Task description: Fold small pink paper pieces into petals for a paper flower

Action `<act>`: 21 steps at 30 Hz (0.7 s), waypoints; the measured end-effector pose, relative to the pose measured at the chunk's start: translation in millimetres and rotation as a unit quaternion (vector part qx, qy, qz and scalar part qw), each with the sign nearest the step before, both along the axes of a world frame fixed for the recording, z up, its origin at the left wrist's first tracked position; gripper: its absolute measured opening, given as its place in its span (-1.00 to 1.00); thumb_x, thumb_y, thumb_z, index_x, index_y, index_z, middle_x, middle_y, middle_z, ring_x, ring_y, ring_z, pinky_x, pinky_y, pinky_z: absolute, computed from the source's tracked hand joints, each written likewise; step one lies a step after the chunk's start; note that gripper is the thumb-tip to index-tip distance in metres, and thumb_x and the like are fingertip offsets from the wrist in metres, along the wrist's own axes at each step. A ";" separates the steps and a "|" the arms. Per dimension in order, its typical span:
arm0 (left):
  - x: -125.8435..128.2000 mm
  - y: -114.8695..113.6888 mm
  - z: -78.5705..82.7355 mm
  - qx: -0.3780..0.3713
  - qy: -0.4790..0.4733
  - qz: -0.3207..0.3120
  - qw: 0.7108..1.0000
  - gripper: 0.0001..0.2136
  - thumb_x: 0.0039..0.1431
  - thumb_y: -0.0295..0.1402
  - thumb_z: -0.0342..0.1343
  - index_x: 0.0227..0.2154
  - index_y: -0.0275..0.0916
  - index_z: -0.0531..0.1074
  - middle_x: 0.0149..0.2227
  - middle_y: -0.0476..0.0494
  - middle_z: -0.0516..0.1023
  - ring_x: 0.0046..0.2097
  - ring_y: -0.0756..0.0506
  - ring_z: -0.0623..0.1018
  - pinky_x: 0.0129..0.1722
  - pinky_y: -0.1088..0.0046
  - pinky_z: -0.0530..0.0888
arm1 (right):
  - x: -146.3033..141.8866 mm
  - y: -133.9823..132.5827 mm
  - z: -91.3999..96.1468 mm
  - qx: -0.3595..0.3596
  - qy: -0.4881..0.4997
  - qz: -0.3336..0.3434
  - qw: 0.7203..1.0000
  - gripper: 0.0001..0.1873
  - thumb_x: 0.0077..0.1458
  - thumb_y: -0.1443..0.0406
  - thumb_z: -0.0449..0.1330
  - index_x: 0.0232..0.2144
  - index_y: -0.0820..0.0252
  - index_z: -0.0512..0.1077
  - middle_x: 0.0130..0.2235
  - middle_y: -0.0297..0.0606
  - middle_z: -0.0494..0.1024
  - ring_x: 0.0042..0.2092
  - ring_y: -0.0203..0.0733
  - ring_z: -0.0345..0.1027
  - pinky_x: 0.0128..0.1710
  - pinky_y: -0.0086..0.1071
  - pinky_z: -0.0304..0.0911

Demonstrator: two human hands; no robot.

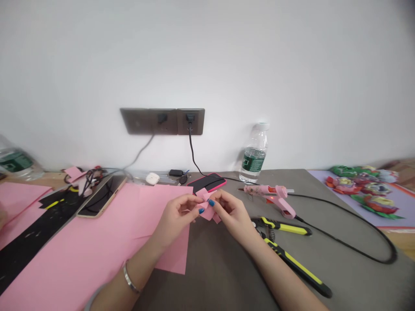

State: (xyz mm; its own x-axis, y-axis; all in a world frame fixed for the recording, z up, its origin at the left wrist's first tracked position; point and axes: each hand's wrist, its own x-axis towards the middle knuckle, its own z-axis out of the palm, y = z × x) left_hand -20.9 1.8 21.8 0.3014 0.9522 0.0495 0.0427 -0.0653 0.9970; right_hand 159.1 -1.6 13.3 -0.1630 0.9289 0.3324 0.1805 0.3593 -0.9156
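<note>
Pink paper (206,211) between 2 hands' fingers (220,201) (tightly pinched)

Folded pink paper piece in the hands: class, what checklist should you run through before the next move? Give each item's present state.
Left hand and right hand both pinching the folded pink paper piece: ok.
Pink glue gun red light lit: ok.
Black cord plugged into wall socket: ok.
Yellow-handled pliers beside right hand: ok.
Glue on the piece's folds: cannot tell.

Small folded pink paper piece (207,211), overlapping angular flaps, pinched mid-air
</note>
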 end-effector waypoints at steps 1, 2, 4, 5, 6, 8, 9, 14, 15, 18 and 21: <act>0.2 -0.3 0.3 0.001 -0.007 0.006 1.000 -0.77 0.10 -0.25 0.22 -0.22 -0.26 0.51 -0.35 -0.11 0.56 -0.33 -0.05 0.53 -0.40 0.50 0.46 | 0.6 0.5 0.1 0.024 -0.012 -0.002 1.000 -0.78 0.23 0.15 0.10 -0.33 0.18 0.41 -0.41 -0.29 0.43 -0.43 -0.26 0.27 -0.44 -0.40 0.20; 0.4 -0.3 0.5 0.003 -0.014 0.011 1.000 -0.77 0.10 -0.27 0.22 -0.21 -0.26 0.50 -0.39 -0.09 0.56 -0.35 -0.05 0.55 -0.40 0.50 0.46 | 1.3 1.0 0.5 0.055 -0.028 -0.003 0.998 -0.82 0.22 0.19 0.12 -0.28 0.17 0.43 -0.34 -0.25 0.47 -0.37 -0.23 0.31 -0.38 -0.39 0.22; 0.7 -0.1 0.5 0.006 -0.023 0.018 1.000 -0.79 0.10 -0.29 0.22 -0.22 -0.26 0.48 -0.46 -0.04 0.54 -0.39 -0.04 0.56 -0.40 0.50 0.46 | 2.2 1.7 1.8 0.113 -0.061 0.001 0.992 -0.87 0.19 0.28 0.16 -0.22 0.14 0.45 -0.25 -0.21 0.50 -0.26 -0.17 0.35 -0.30 -0.36 0.24; 0.8 0.0 0.4 0.007 -0.023 0.020 1.000 -0.80 0.10 -0.30 0.22 -0.24 -0.26 0.47 -0.49 -0.02 0.53 -0.40 -0.03 0.55 -0.40 0.50 0.45 | 2.4 1.8 2.6 0.128 -0.074 0.003 0.989 -0.89 0.18 0.30 0.16 -0.23 0.13 0.46 -0.25 -0.21 0.52 -0.25 -0.17 0.35 -0.29 -0.36 0.24; 0.9 0.0 0.2 0.008 -0.020 0.020 1.000 -0.81 0.09 -0.30 0.23 -0.25 -0.26 0.47 -0.49 -0.02 0.53 -0.40 -0.03 0.55 -0.40 0.50 0.45 | 2.4 1.7 3.4 0.133 -0.082 0.003 0.988 -0.92 0.17 0.32 0.17 -0.28 0.13 0.47 -0.29 -0.23 0.52 -0.26 -0.17 0.35 -0.29 -0.36 0.23; 1.2 -0.3 -0.2 0.012 -0.010 0.014 1.000 -0.82 0.10 -0.30 0.23 -0.26 -0.26 0.47 -0.47 -0.03 0.53 -0.39 -0.03 0.55 -0.38 0.50 0.46 | 1.7 0.8 4.6 0.115 -0.087 -0.007 0.990 -0.87 0.19 0.29 0.15 -0.40 0.15 0.45 -0.41 -0.27 0.50 -0.36 -0.20 0.33 -0.35 -0.37 0.21; 1.5 -0.8 -0.4 0.015 -0.005 0.010 1.000 -0.82 0.10 -0.30 0.22 -0.26 -0.26 0.47 -0.45 -0.04 0.54 -0.38 -0.03 0.55 -0.36 0.49 0.46 | 1.0 0.2 5.0 0.097 -0.082 -0.010 0.992 -0.82 0.20 0.26 0.14 -0.44 0.16 0.44 -0.45 -0.29 0.47 -0.40 -0.22 0.30 -0.38 -0.38 0.20; 2.9 -3.8 0.2 0.035 0.016 0.004 0.999 -0.86 0.10 -0.34 0.20 -0.27 -0.24 0.45 -0.36 -0.06 0.52 -0.26 -0.06 0.55 -0.26 0.45 0.49 | -1.7 -2.0 3.9 -0.006 -0.004 0.022 1.000 -0.68 0.23 0.11 0.09 -0.47 0.19 0.38 -0.52 -0.32 0.42 -0.50 -0.28 0.27 -0.50 -0.42 0.18; 3.1 -4.2 0.5 0.038 0.021 0.004 0.999 -0.86 0.10 -0.35 0.20 -0.28 -0.23 0.45 -0.35 -0.07 0.51 -0.25 -0.06 0.54 -0.26 0.45 0.50 | -1.8 -2.0 3.4 -0.017 0.008 0.028 0.999 -0.68 0.22 0.11 0.09 -0.46 0.19 0.37 -0.51 -0.33 0.42 -0.49 -0.27 0.29 -0.49 -0.42 0.20; 3.3 -4.3 1.3 0.042 0.028 0.001 0.999 -0.87 0.11 -0.35 0.18 -0.27 -0.23 0.44 -0.33 -0.08 0.52 -0.25 -0.06 0.54 -0.26 0.46 0.49 | -1.3 -1.7 1.7 -0.005 0.031 0.028 0.999 -0.78 0.22 0.15 0.10 -0.36 0.18 0.38 -0.40 -0.28 0.47 -0.40 -0.24 0.38 -0.42 -0.41 0.27; 3.4 -3.7 1.9 0.038 0.017 0.000 0.999 -0.87 0.13 -0.34 0.17 -0.26 -0.23 0.43 -0.34 -0.06 0.52 -0.25 -0.04 0.54 -0.26 0.48 0.47 | 0.4 -1.5 1.1 0.077 0.011 0.006 0.997 -0.91 0.22 0.27 0.10 -0.27 0.14 0.39 -0.31 -0.25 0.48 -0.31 -0.20 0.39 -0.31 -0.37 0.30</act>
